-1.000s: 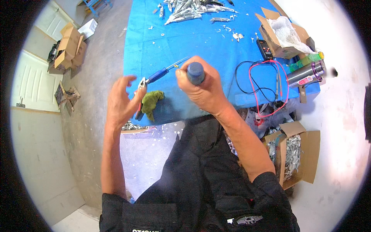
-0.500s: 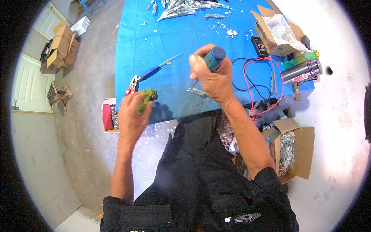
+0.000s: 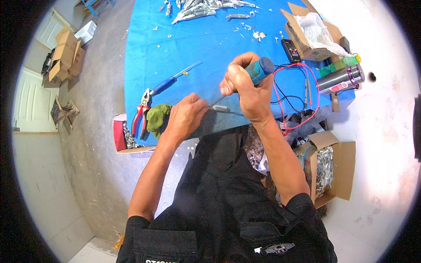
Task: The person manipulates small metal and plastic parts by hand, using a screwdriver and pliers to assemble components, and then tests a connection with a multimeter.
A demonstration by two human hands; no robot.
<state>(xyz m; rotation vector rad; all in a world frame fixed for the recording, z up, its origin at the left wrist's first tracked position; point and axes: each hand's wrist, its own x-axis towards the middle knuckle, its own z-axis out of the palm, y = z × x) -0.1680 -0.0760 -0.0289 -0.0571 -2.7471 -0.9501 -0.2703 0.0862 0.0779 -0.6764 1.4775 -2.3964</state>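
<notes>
My right hand [image 3: 250, 90] is wrapped round a screwdriver [image 3: 259, 71] with a blue-green handle, its thin shaft slanting down to the left. Close to the shaft's lower end, my left hand [image 3: 186, 116] has its fingers pressed together at the left end of a small silver cylindrical part [image 3: 220, 108] on the blue-covered table. The fingertips hide that end and the screwdriver's tip. Left of my left hand lie a crumpled green cloth [image 3: 157, 119] and pliers [image 3: 141, 115] with red and blue handles. Beyond them is a blue-handled tool [image 3: 164, 85] with a thin metal shaft.
A heap of silver parts [image 3: 197, 8] lies on the far side of the blue table [image 3: 175, 48]. Along the right edge are a meter [image 3: 290, 50] with red and black leads, a carton [image 3: 313, 50], a green bottle [image 3: 337, 65] and a steel flask [image 3: 340, 80]. Open boxes [image 3: 344, 171] flank me below.
My left hand has moved right, from the green cloth to the small silver part. My right hand has shifted slightly right and down, still holding the screwdriver. The pliers now show fully.
</notes>
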